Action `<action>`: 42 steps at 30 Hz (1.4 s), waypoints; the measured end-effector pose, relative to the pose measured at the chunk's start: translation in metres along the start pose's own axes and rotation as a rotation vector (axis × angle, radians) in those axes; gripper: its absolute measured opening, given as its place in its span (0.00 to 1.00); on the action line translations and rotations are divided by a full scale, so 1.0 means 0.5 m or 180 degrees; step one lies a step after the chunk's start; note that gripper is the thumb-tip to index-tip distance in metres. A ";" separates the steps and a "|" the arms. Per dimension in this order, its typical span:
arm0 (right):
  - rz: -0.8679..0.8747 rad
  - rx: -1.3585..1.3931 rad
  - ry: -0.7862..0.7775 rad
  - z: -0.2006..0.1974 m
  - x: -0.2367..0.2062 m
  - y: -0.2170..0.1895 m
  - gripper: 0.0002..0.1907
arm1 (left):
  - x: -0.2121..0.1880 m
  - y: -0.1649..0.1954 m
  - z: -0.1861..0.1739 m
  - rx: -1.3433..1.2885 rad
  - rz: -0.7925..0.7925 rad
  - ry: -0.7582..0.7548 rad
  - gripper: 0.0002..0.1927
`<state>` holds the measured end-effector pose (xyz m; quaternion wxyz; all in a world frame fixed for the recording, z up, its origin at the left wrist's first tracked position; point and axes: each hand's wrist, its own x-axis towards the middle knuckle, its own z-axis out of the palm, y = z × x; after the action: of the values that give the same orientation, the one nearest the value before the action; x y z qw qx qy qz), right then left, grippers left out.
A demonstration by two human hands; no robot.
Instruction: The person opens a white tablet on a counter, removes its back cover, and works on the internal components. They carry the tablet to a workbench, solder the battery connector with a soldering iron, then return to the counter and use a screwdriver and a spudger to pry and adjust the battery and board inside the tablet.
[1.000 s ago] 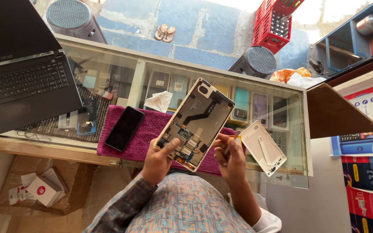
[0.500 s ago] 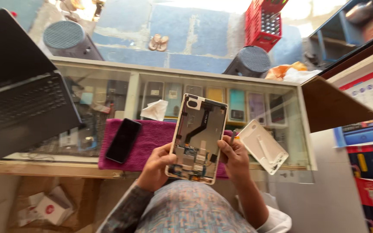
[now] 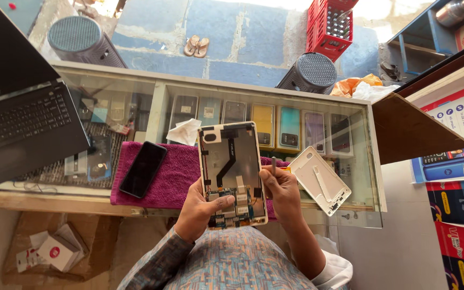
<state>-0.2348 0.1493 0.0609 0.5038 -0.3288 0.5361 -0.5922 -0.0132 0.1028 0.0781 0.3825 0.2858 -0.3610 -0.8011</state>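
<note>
1. While both hands work above the glass counter [image 3: 374, 161], the opened phone [image 3: 233, 173] stands raised between them, long axis pointing away from the person, circuit end nearest.
2. Left hand [image 3: 200, 207]: fingers wrapped around the phone's lower left edge, thumb across the board.
3. Right hand [image 3: 283, 189]: fingers pinching a thin tool [image 3: 274, 165] just beside the right edge.

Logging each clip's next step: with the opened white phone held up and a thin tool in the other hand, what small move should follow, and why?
Probably bring the thin grey tool in the right hand down to the exposed circuit board at the opened white phone's lower end. The left hand steadies it, thumb on that board; the tool tip stands clear.
</note>
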 end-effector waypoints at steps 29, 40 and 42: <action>-0.1459 0.0621 -0.0146 0.136 -0.050 -0.041 0.12 | -0.003 0.179 -0.105 0.0001 0.0562 0.0058 0.23; -0.2977 -0.1441 0.0631 0.255 -0.042 -0.019 0.12 | -0.011 0.197 -0.136 -0.0366 0.0400 0.0418 0.21; -0.3150 -0.1836 0.0636 0.258 -0.044 -0.025 0.11 | -0.011 0.191 -0.129 -0.0314 0.0510 0.0463 0.20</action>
<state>-0.1116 0.1300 0.1030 0.0042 -0.6067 0.5032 -0.6154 0.0757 0.0413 0.1181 0.4840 0.2942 -0.3141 -0.7619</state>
